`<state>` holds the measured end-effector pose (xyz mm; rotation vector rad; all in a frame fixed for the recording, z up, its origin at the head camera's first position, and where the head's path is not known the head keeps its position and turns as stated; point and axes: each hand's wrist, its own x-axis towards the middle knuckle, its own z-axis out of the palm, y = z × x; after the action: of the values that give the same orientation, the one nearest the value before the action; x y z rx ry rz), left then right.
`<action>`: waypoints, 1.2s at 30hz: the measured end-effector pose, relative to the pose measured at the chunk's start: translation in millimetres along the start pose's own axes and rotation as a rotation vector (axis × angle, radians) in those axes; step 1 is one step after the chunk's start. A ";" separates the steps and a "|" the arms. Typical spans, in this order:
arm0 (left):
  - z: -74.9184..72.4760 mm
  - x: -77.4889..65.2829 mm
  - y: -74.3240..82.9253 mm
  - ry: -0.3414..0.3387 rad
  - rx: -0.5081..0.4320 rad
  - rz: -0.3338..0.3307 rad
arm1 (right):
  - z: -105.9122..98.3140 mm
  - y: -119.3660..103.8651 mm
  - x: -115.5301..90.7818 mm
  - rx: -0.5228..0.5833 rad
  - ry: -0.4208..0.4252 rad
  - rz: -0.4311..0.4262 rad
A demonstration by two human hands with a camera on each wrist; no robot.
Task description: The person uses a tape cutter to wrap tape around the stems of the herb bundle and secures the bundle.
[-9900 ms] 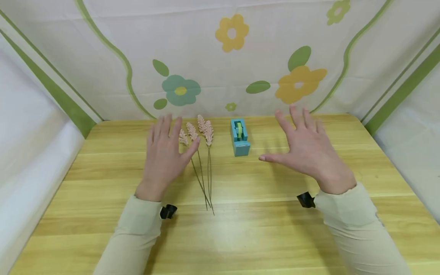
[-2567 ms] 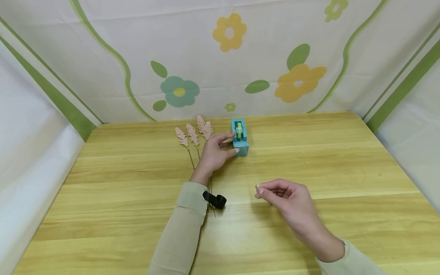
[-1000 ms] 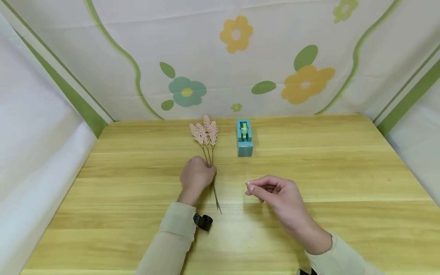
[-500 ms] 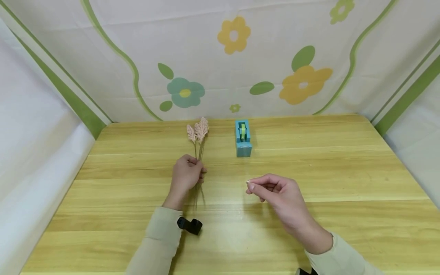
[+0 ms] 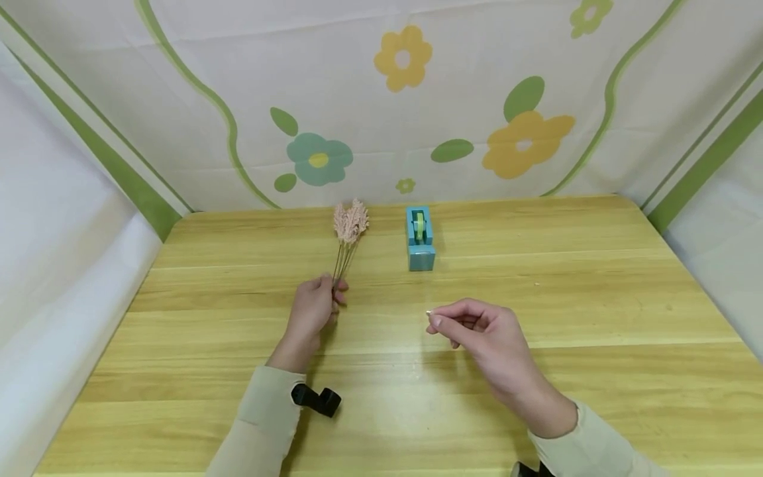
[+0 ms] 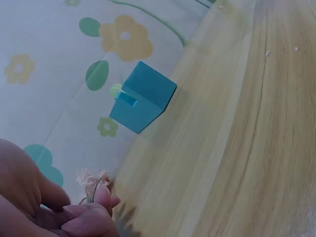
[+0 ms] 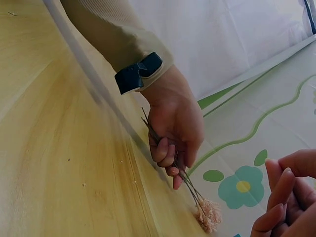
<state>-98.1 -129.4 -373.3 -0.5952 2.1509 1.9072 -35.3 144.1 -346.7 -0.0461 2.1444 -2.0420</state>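
Note:
My left hand (image 5: 312, 306) grips the thin stems of several pink artificial flowers (image 5: 351, 222), gathered into one bunch with the heads pointing away from me. In the right wrist view the stem ends stick out behind the curled fingers. My right hand (image 5: 485, 334) hovers over the table's middle, thumb and index finger pinching a tiny shiny scrap (image 5: 429, 313) that looks like a piece of clear tape; most of it is hidden or too small to see. Between and beyond the hands stands a blue tape dispenser (image 5: 420, 238) with a yellow-green roll core, touched by neither hand.
A wood-grain table (image 5: 381, 411) lies under both hands. Behind it hangs a white cloth (image 5: 197, 40) printed with flowers and leaves, with white cloth at both sides too. Black wrist cameras (image 5: 316, 399) sit on the sleeves.
The left hand has left the tape dispenser, gathered the spread flowers into a bunch and lifted it, shifting left. The right hand keeps its pinch and has barely moved in the last second.

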 end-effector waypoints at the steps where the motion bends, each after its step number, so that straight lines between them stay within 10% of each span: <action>1: -0.2 -0.5 0.1 -0.004 -0.009 -0.002 | -0.4 -0.3 -0.1 -0.001 0.001 -0.001; 12: -0.4 0.3 -6.3 0.037 -0.081 0.036 | -3.4 -1.2 -0.1 0.005 -0.007 -0.015; 36: -1.9 -2.4 -17.0 0.128 0.136 0.198 | -1.0 -8.0 -1.8 -0.022 0.050 -0.042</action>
<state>-88.5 -132.3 -387.3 -0.5083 2.4809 1.8408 -34.5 144.9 -338.5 -0.0441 2.2144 -2.0642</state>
